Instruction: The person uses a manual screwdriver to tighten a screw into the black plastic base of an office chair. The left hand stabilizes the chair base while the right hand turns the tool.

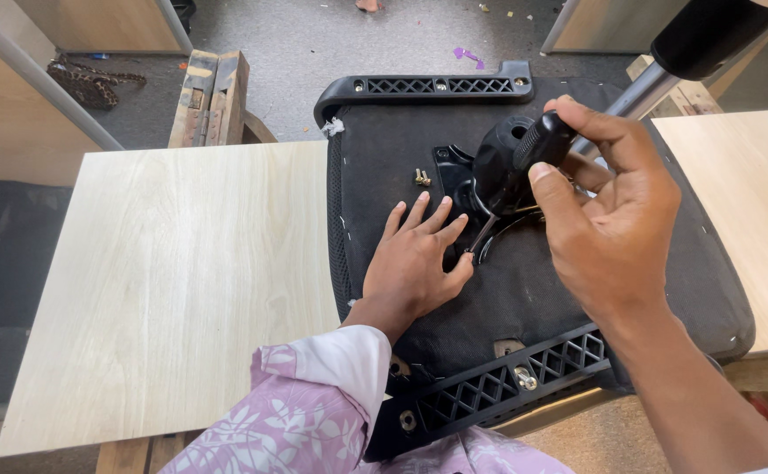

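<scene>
Over an upturned black fabric-covered chair seat [524, 290], seen from the head camera, a person's right hand [608, 224] has its fingers clenched around a black-handled screwdriver [524, 162], tip down at the black metal mechanism plate [458, 180] in the seat's middle. The left hand [414, 259] lies flat, fingers spread and released, on the fabric just beside the tip. Two small brass-coloured screws [421, 178] rest loose on the seat near the plate. A slip of the tip could, by the look of it, jab the left fingers so close by, and a nudge might roll the screws off. Pale wood-grain boards [173, 281] flank the seat as worktop; the left board offers open room, while grey floor [331, 44] lies beyond its far edge.
</scene>
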